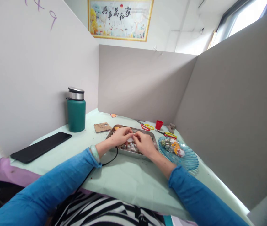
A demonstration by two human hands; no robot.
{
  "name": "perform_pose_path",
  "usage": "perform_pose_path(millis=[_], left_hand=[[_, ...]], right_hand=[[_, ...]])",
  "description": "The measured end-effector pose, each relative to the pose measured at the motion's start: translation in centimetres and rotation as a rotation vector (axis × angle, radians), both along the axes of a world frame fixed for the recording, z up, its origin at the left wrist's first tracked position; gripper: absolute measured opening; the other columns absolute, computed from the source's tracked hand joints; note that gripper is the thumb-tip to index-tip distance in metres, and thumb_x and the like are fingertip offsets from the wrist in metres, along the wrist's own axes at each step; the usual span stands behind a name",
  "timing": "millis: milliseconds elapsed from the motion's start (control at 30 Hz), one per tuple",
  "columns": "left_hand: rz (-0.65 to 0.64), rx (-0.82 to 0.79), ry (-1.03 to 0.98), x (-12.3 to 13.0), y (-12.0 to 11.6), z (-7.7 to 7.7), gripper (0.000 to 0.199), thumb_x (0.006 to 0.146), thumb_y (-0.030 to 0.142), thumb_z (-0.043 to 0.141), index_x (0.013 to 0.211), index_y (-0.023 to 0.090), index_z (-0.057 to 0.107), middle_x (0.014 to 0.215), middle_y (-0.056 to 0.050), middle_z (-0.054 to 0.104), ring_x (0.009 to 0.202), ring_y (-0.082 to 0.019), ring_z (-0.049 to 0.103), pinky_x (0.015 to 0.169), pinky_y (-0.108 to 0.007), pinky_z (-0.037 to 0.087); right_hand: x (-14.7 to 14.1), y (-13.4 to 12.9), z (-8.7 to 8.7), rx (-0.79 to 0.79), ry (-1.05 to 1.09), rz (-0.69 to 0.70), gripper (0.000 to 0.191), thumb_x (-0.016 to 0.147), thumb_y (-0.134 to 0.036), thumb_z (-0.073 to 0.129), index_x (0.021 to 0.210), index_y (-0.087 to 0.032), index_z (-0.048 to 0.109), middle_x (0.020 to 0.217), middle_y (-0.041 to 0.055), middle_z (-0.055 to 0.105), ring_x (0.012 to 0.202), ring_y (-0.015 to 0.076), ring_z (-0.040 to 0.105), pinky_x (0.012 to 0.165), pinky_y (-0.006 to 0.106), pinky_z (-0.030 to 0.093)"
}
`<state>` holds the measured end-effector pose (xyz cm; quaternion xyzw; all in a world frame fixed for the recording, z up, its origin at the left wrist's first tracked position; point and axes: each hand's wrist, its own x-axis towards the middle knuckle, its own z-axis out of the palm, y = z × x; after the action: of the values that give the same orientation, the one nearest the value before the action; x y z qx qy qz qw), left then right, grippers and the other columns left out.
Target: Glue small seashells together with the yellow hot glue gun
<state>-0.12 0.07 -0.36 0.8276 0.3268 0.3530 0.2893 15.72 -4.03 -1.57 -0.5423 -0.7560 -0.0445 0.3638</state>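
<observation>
My left hand (121, 136), a pale green bangle at its wrist, is closed in a pinch over the metal tray (139, 154). Fingertip to fingertip with it, my right hand (145, 143) is pinched as well. A small white piece (130, 140) shows at the meeting fingertips; its exact kind is too small to tell. Beneath the hands, the tray holds many small mixed bits, partly hidden by my fingers. To the right of my right hand, a blue scalloped glass plate (189, 158) bears greenish-grey clusters and orange and white pieces.
Two pairs of scissors (147, 127) (169, 135) and a red cup (159, 125) lie behind the tray. A brown card (102, 127), a green bottle (76, 114) and a black flat case (41, 147) are to the left. Grey partitions (142, 81) surround the table. A black cord (111, 160) runs near my left wrist.
</observation>
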Motion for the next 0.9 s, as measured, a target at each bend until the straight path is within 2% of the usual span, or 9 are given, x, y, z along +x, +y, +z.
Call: perform_pose_path(millis=[233, 900], left_hand=[[-0.028, -0.055, -0.062, 0.04, 0.28, -0.04, 0.029, 0.08, 0.044, 0.046, 0.084, 0.015, 0.052, 0.066, 0.0, 0.06, 0.045, -0.01, 0.057, 0.04, -0.018, 0.04], [-0.006, -0.049, -0.116, 0.05, 0.7, -0.27, 0.029, 0.079, 0.043, 0.049, 0.084, 0.014, 0.055, 0.066, 0.001, 0.058, 0.045, -0.009, 0.057, 0.041, -0.017, 0.041]], right_hand=[[-0.11, -0.22, 0.26, 0.011, 0.036, -0.003, 0.024, 0.085, -0.034, 0.044, 0.081, -0.019, 0.062, 0.069, 0.0018, 0.065, 0.058, 0.0123, 0.055, 0.054, 0.021, 0.032], [-0.08, -0.21, 0.22, 0.017, 0.071, 0.015, 0.024, 0.086, -0.034, 0.042, 0.083, -0.02, 0.061, 0.072, 0.0024, 0.066, 0.061, 0.013, 0.056, 0.055, 0.021, 0.034]])
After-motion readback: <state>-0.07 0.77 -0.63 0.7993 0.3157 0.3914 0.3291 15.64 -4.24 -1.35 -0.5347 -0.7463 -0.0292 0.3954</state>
